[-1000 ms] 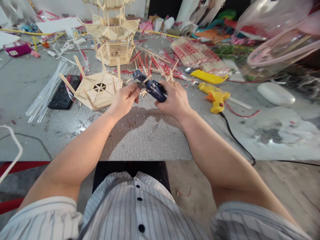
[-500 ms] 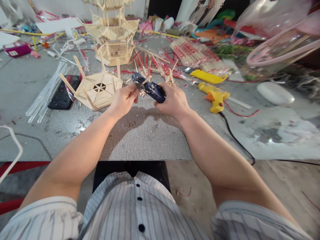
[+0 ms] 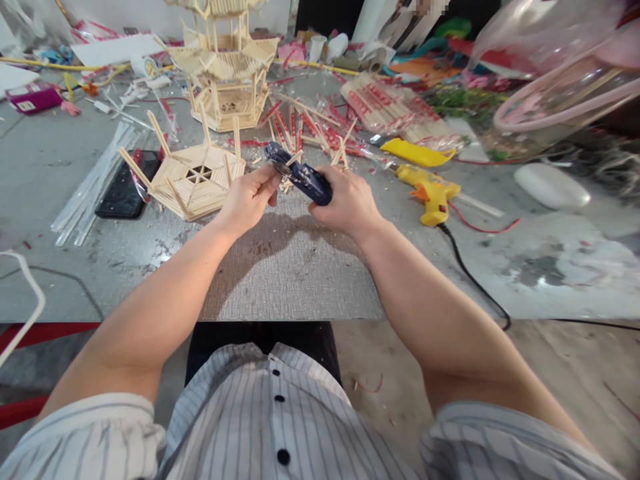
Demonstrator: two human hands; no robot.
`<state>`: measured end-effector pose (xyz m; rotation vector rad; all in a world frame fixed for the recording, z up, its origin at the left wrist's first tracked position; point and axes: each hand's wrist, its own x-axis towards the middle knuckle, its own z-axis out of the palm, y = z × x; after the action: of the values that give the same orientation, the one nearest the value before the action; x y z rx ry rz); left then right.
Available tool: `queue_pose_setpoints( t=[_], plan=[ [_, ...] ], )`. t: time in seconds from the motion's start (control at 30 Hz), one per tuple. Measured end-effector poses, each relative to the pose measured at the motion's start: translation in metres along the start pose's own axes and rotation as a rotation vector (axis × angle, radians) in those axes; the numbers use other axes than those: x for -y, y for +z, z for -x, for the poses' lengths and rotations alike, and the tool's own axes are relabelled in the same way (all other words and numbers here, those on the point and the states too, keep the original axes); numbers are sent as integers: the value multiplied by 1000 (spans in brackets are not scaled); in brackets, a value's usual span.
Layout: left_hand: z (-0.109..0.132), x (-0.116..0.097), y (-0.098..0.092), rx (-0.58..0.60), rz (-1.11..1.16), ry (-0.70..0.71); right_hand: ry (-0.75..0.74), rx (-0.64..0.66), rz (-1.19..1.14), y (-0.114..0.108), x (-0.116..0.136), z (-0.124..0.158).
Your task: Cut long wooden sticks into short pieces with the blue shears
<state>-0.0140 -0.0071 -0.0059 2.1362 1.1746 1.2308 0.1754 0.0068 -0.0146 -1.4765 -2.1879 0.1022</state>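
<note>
My right hand is wrapped round the handles of a dark blue hand cutter, whose head points up and left. My left hand is pinched at the cutter's head, on a thin wooden stick that crosses the jaws; its other end is hidden by the fingers. Just left of my left hand lies a hexagonal stick base with upright posts at its corners. Behind it stands a tiered stick pagoda. Small wood scraps lie under the cutter.
Red-wrapped sticks and packed chopsticks lie behind my hands. On the right are a yellow glue gun with a black cord, and a white oval object. Glue sticks and a black phone lie left.
The cutter's head has shifted slightly, and its jaws and handles look a little closer together. Both hands stay in nearly the same place.
</note>
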Motion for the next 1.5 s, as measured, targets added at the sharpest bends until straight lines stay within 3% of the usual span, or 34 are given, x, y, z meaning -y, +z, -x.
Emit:
queue_pose_setpoints(
  t=[0.7, 1.0, 1.13, 1.5],
  plan=[
    [-1, 2, 1, -22, 52, -4, 62, -4, 56, -7, 11, 2],
    [0, 4, 5, -130, 49, -5, 130, 9, 61, -11, 20, 2],
    [1, 2, 5, -182, 14, 7, 110, -10, 65, -7, 17, 2],
    [1, 1, 10, -186, -5, 40, -10, -17, -50, 2, 5, 2]
  ],
)
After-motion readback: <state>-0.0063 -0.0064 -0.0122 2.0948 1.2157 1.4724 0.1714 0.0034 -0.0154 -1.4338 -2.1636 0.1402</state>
